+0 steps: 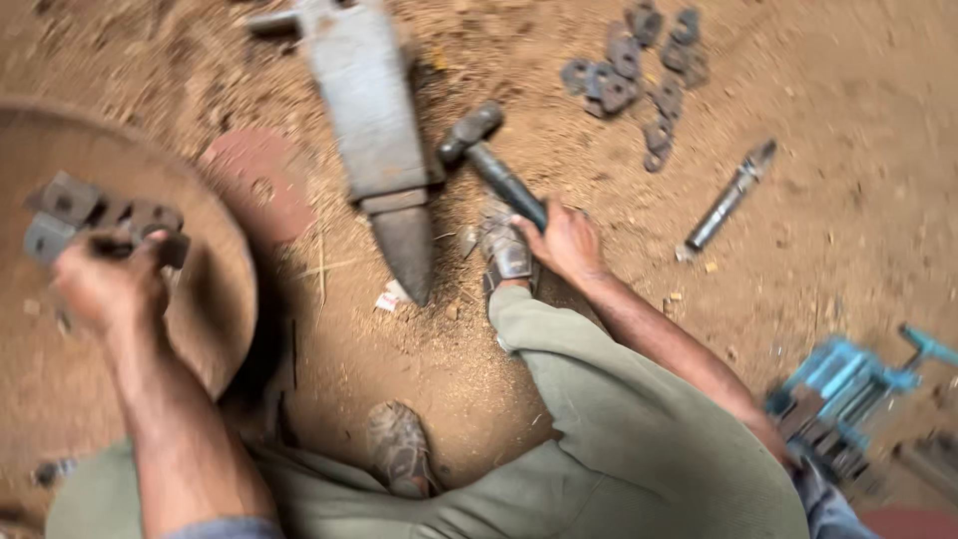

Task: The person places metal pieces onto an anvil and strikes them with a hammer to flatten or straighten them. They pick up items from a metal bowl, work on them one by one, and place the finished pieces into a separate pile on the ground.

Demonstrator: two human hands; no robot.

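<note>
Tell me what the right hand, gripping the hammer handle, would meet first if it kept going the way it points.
The right hand points up-left along the hammer. Carried on, the hammer head would likely reach the grey anvil first; their heights are hard to judge.

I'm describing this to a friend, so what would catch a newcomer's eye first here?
First the grey anvil standing in the dirt at top centre, with the right hand gripping a hammer just beside it. At far left, the left hand touches grey metal pieces on a round wooden block.
</note>
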